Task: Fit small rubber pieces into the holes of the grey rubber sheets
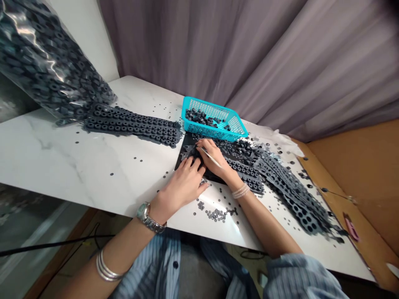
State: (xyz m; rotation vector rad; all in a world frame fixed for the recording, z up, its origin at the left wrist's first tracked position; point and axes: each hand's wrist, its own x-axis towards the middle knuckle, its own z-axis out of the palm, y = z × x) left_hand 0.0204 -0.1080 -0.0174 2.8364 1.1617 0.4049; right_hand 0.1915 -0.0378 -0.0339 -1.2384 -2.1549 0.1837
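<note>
My right hand (213, 158) is closed around a thin pale pen-like stick (212, 158), its lower tip hidden among the fingers. Beneath it lies a dark grey molded rubber sheet (246, 172) with rows of raised rings, on a black mat (181, 155). My left hand (185, 180) rests on the left end of this sheet, fingers stretched forward and thumb spread apart. The two hands almost touch, and the spot under the fingertips is mostly hidden. Small grey discs (216, 214) are scattered on the table just in front of the hands.
A turquoise basket (215, 132) of dark rubber pieces stands behind the hands. Another ringed sheet (134, 124) lies left, near a big clear bag (62, 66) of rubber parts. Perforated sheets (293, 195) are piled right, beside a cardboard panel (364, 166) and a pink-handled tool (351, 227).
</note>
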